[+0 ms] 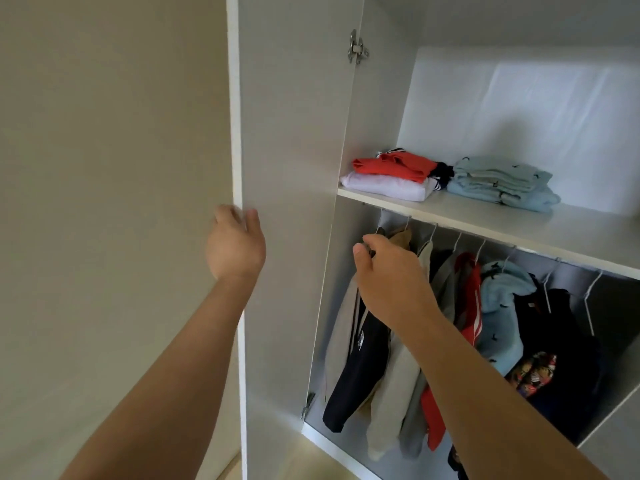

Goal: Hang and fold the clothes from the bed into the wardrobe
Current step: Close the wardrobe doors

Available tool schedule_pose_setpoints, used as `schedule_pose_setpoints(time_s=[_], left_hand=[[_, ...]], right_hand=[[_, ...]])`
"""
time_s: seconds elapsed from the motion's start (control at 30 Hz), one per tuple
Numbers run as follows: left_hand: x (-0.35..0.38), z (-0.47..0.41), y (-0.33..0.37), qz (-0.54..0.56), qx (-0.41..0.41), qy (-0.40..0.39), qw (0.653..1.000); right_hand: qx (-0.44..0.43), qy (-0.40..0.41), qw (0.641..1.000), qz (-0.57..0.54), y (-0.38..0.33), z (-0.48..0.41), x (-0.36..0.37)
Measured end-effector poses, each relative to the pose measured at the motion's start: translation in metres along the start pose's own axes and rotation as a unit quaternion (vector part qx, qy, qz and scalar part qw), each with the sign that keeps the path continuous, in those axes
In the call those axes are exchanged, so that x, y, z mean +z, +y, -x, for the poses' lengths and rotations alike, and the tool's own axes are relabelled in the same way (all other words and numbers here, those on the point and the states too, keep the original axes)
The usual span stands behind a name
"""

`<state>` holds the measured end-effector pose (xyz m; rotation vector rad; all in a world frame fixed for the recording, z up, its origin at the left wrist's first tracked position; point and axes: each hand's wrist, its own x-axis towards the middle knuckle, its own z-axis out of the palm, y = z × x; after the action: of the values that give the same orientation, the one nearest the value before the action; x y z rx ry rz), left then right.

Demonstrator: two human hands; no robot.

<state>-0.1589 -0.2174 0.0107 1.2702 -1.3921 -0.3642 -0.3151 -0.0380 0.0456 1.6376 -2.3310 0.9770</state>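
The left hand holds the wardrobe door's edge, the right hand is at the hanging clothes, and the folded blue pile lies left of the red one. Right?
Not quite: in the head view the blue pile lies right of the red pile. The left hand on the door and the right hand at the hanging clothes are correct.

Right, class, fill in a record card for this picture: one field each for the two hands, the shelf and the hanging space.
left hand: grips the edge of the open wardrobe door
right hand: pinches the top of the leftmost hung garment
shelf: two folded piles, a red-on-white pile at left, a light blue pile at right
hanging space: hung garments on white hangers, a bare white hanger at the right end
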Motion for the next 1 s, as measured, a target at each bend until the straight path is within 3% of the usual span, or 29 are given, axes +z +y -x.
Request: schedule_pose_setpoints(time_s=[0.1, 0.23, 0.37, 0.5, 0.6, 0.7, 0.9, 1.0], left_hand=[[0.002, 0.019, 0.011, 0.022, 0.099, -0.010, 0.995], [0.024, 0.035, 0.030, 0.040, 0.203, -0.110, 0.972], [0.060, 0.043, 0.055, 0.077, 0.298, -0.207, 0.929], [0.101, 0.055, 0.069, 0.071, 0.374, -0.254, 0.889], [0.134, 0.064, 0.079, 0.045, 0.455, -0.245, 0.855], [0.167, 0.070, 0.096, -0.023, 0.488, -0.242, 0.838], [0.242, 0.081, 0.109, -0.146, 0.515, -0.312, 0.785], [0.269, 0.085, 0.108, -0.158, 0.512, -0.320, 0.782]], right_hand=[[0.003, 0.000, 1.000, -0.008, 0.003, -0.003, 0.005], [0.038, 0.027, 0.998, -0.039, 0.017, -0.013, -0.005], [0.065, 0.074, 0.995, -0.025, 0.042, -0.019, -0.018], [0.102, 0.094, 0.990, -0.004, 0.072, -0.022, -0.025], [0.140, 0.095, 0.985, -0.012, 0.088, -0.024, -0.031], [0.168, 0.111, 0.979, -0.012, 0.104, -0.030, -0.037], [0.190, 0.118, 0.974, 0.043, 0.132, -0.031, -0.057], [0.206, 0.130, 0.969, 0.046, 0.143, -0.028, -0.064]])
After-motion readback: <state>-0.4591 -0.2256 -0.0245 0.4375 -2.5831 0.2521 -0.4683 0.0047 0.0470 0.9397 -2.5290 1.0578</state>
